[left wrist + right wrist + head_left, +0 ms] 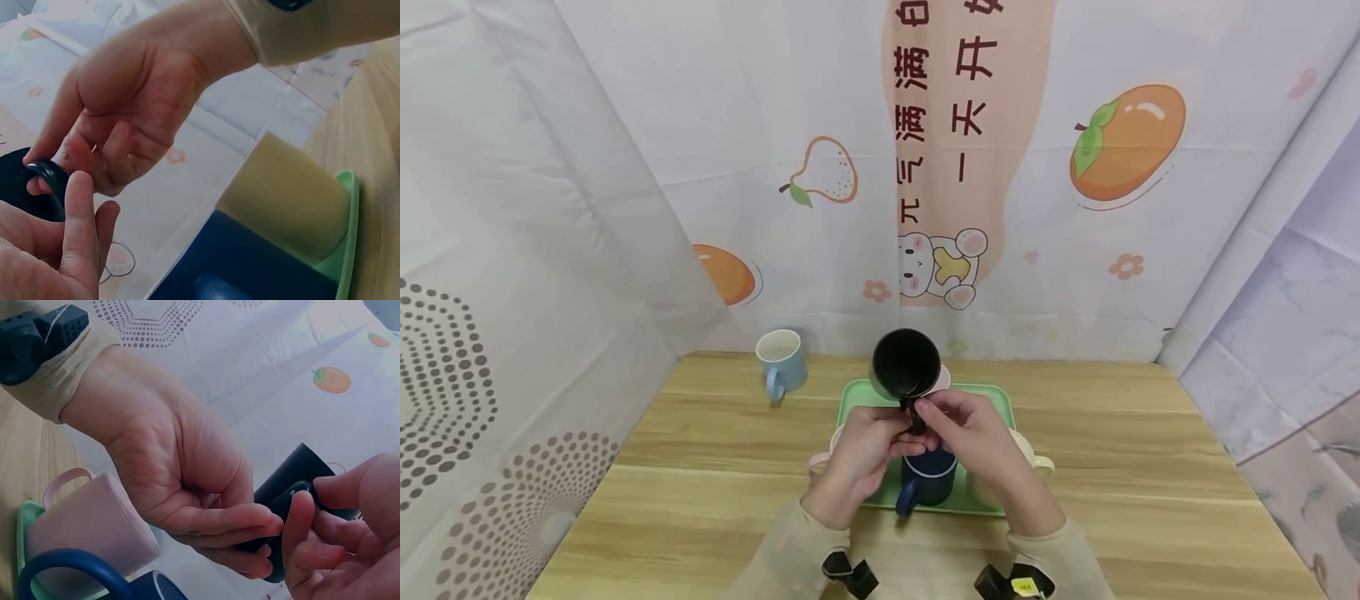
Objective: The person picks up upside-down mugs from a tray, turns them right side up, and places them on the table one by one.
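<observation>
Head view finds both hands raised together over a green tray (992, 393), with a black mug (906, 364) held clear of it. The mug's mouth shows almost as a full circle, and its handle (916, 419) extends toward the person. The right hand (975, 431) pinches the handle between thumb and fingers; the left hand (859, 450) grips the same handle from the opposite side (its thumb is partly hidden in the wrist views).

Three mugs on the tray are identified. A dark blue mug (934, 490) stands upright at the near edge, directly below the hands, handle toward the person. A pink mug (94, 534) stands at the left side, handle outward; a pale yellow mug (287, 194) stands at the right, beside the blue one. A further pale object (944, 380) shows behind the black mug (mostly covered, type not confirmed).

Off the tray, a light blue mug (785, 369) stands upright on the wooden table (1120, 433), at the far left, near the printed curtain (820, 92).
</observation>
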A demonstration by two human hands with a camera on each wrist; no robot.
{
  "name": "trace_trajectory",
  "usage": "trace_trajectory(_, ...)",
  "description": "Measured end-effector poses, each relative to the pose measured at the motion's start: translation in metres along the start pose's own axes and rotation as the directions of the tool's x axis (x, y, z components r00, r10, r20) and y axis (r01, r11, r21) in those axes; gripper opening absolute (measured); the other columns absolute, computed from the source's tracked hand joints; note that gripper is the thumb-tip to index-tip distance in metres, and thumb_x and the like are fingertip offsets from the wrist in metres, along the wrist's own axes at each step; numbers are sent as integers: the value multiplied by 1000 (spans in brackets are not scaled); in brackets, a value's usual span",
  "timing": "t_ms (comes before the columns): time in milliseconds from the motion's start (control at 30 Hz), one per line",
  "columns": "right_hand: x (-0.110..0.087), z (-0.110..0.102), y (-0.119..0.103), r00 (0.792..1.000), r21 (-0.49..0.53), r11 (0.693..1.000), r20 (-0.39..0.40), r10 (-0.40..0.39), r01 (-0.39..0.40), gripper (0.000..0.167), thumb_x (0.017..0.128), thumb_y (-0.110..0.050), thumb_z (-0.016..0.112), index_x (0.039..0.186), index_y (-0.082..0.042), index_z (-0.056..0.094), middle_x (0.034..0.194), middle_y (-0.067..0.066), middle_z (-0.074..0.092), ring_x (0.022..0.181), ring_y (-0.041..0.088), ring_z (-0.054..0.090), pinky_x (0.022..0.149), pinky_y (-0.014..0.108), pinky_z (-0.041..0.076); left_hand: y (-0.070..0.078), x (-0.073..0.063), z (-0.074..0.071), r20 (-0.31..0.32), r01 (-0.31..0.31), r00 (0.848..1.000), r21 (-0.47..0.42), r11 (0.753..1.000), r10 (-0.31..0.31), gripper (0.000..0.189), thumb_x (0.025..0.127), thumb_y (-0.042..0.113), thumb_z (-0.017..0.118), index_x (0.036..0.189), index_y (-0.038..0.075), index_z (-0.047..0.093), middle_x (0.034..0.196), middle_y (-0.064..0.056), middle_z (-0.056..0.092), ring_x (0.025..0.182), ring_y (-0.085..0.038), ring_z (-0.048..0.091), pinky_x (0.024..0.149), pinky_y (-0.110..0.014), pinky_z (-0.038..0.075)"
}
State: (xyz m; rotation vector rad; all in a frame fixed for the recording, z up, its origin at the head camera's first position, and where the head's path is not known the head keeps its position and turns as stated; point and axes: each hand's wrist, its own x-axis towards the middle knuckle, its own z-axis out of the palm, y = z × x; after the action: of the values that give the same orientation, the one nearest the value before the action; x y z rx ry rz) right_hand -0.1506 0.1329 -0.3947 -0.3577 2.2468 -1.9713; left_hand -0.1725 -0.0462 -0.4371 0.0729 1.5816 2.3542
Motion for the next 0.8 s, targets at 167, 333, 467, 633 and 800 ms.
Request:
trace_trajectory(167, -2, 3, -2, 997, 72, 994, 27, 78, -79, 31, 114, -20, 60, 122, 8, 71, 77, 7, 62, 69, 17, 56, 60, 22, 43, 1, -1, -2, -19, -11, 1000, 30, 999, 12, 25, 101, -9, 58, 119, -24, 68, 76, -9, 76, 67, -12, 76, 66, -24, 64)
trace_trajectory(333, -3, 3, -3, 997, 57, 996, 47, 59, -61, 31, 116, -19, 56, 125, 8, 69, 89, 6, 61, 83, 18, 57, 73, 25, 49, 4, -1, -4, -21, -25, 999, 64, 998, 26, 23, 104, -7, 59, 118, -22, 69, 80, -10, 77, 67, -14, 76, 66, -26, 64)
trace_trajectory(467, -4, 3, -4, 996, 33, 998, 68, 53, -55, 30, 117, -19, 53, 124, 7, 66, 96, 7, 59, 90, 20, 55, 80, 29, 49, 9, -2, -6, -17, -41, 999, 94, 995, 42, 24, 107, -4, 62, 120, -21, 70, 83, -9, 77, 67, -13, 76, 65, -26, 64)
trace_trajectory(633, -7, 4, -6, 993, 5, 999, 111, 39, -40, 30, 120, -20, 46, 115, 6, 60, 98, 10, 60, 87, 23, 54, 77, 29, 48, 14, -4, -7, -8, -78, 997, 157, 985, 80, 23, 106, -1, 65, 116, -21, 72, 80, -9, 77, 65, -13, 76, 63, -26, 64)
trace_trajectory(800, -6, 8, -6, 994, -16, 1000, 105, -16, 18, 30, 120, -19, 43, 109, 6, 58, 103, 14, 64, 90, 28, 59, 80, 28, 52, 15, -4, -7, -39, -116, 991, 267, 957, 132, 20, 103, -1, 69, 111, -18, 76, 80, -12, 78, 60, -9, 73, 58, -23, 60)
